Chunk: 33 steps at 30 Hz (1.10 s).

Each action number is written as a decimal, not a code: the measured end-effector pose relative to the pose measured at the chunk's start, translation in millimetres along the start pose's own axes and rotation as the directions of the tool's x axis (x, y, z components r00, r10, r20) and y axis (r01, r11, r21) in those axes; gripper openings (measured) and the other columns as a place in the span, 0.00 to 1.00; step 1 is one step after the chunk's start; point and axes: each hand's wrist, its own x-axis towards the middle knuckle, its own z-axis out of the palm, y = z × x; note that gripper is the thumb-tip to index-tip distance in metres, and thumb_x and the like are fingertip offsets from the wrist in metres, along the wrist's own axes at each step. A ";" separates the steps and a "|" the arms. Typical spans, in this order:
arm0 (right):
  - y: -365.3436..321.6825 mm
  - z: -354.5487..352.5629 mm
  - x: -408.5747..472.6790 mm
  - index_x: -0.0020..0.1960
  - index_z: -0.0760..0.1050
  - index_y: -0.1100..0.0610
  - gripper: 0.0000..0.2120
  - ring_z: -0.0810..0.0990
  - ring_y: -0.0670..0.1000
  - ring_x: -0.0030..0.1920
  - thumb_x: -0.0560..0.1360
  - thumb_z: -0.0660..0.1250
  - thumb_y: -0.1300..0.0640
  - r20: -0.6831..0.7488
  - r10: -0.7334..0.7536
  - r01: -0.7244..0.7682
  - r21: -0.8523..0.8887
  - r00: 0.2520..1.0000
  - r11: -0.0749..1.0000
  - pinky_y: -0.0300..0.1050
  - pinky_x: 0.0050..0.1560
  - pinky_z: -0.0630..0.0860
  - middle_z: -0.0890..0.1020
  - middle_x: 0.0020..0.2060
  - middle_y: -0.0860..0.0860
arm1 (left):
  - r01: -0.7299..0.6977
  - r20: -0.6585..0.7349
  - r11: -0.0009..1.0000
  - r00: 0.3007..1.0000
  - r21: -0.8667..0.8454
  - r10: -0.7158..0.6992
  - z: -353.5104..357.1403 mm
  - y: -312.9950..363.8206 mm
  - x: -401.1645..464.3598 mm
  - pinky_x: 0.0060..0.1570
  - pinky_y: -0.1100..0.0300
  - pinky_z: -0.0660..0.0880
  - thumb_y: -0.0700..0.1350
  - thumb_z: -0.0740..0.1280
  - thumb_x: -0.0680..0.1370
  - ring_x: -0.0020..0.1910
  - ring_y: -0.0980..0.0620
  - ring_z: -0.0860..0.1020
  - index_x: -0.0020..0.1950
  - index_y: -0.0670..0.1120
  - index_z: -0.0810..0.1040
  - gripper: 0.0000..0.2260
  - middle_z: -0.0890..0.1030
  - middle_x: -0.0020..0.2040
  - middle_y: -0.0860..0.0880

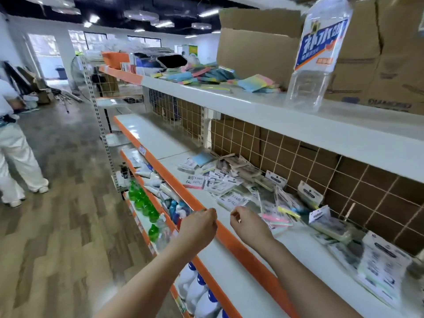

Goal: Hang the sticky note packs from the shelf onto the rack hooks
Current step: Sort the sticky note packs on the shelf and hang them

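Both your hands sit at the orange shelf edge [231, 235]. Left hand [199, 228] is curled, maybe pinching something small; can't tell what. Right hand [246, 223] is loosely curled, nothing visibly held.

Sticky note packs [229, 187] lie just ahead and right of the right hand, strewn flat on the middle shelf, the heap running along the wire grid [321, 161]. Right hand is nearer, so I'd reach with it.

Pack labels are too blurred to read. Bottle [319, 53] up top has a blue label, Chinese characters, not legible. Box [390, 92] reads roughly "DIAMOND".
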 end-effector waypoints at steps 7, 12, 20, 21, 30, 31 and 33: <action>8.3 20.2 65.2 0.57 0.74 0.55 0.12 0.74 0.55 0.59 0.79 0.58 0.52 -0.067 0.155 -0.161 -0.092 0.986 0.983 0.45 0.55 0.69 0.78 0.57 0.54 | -0.140 0.088 0.988 0.986 -0.059 0.145 21.9 -30.1 95.0 0.53 0.51 0.72 0.42 0.57 0.79 0.62 0.45 0.71 0.65 0.48 0.69 0.14 0.74 0.62 0.46; 5.8 45.5 95.2 0.65 0.67 0.53 0.20 0.64 0.56 0.67 0.77 0.59 0.45 -0.050 0.241 -0.246 -0.208 0.969 0.947 0.51 0.64 0.65 0.68 0.65 0.52 | -0.232 0.000 0.966 0.972 -0.115 0.233 43.1 -50.6 146.8 0.60 0.53 0.68 0.46 0.58 0.80 0.66 0.45 0.65 0.69 0.48 0.65 0.17 0.70 0.66 0.46; 13.1 78.6 111.4 0.72 0.59 0.52 0.28 0.61 0.52 0.70 0.74 0.63 0.53 -0.175 0.346 -0.379 -0.222 0.922 0.898 0.47 0.67 0.66 0.62 0.69 0.49 | -0.262 0.033 0.957 0.963 -0.127 0.269 79.8 -57.8 182.2 0.64 0.54 0.66 0.61 0.59 0.78 0.68 0.46 0.66 0.71 0.49 0.61 0.26 0.68 0.68 0.47; 15.5 79.7 111.5 0.72 0.59 0.52 0.27 0.61 0.52 0.71 0.74 0.63 0.52 -0.191 0.336 -0.374 -0.220 0.922 0.901 0.46 0.68 0.65 0.62 0.69 0.49 | -0.250 0.034 0.958 0.966 -0.143 0.258 83.7 -57.7 183.7 0.64 0.55 0.66 0.61 0.59 0.78 0.68 0.47 0.66 0.71 0.49 0.61 0.26 0.69 0.67 0.48; 23.0 89.5 99.0 0.72 0.66 0.51 0.23 0.63 0.49 0.69 0.78 0.63 0.49 -0.343 0.210 -0.275 -0.154 0.916 0.949 0.37 0.70 0.55 0.68 0.68 0.46 | -0.266 -0.126 0.931 0.962 -0.251 0.241 89.0 -62.6 173.6 0.49 0.50 0.75 0.50 0.69 0.74 0.51 0.41 0.79 0.60 0.42 0.77 0.18 0.80 0.51 0.43; 20.4 86.6 98.3 0.69 0.70 0.54 0.22 0.68 0.51 0.67 0.77 0.66 0.51 -0.381 0.191 -0.260 -0.139 0.905 0.956 0.39 0.68 0.61 0.72 0.65 0.48 | -0.289 -0.192 0.906 0.952 -0.309 0.238 91.9 -63.9 173.4 0.45 0.49 0.76 0.46 0.71 0.73 0.47 0.39 0.80 0.56 0.40 0.79 0.15 0.81 0.47 0.41; 18.1 83.7 97.2 0.60 0.78 0.59 0.16 0.77 0.56 0.58 0.74 0.72 0.55 -0.491 0.159 -0.239 -0.103 0.857 0.966 0.46 0.60 0.72 0.79 0.56 0.52 | -0.252 -0.220 0.844 0.962 -0.474 0.164 91.1 -66.5 174.2 0.47 0.50 0.75 0.42 0.68 0.77 0.49 0.39 0.79 0.56 0.38 0.79 0.11 0.81 0.49 0.40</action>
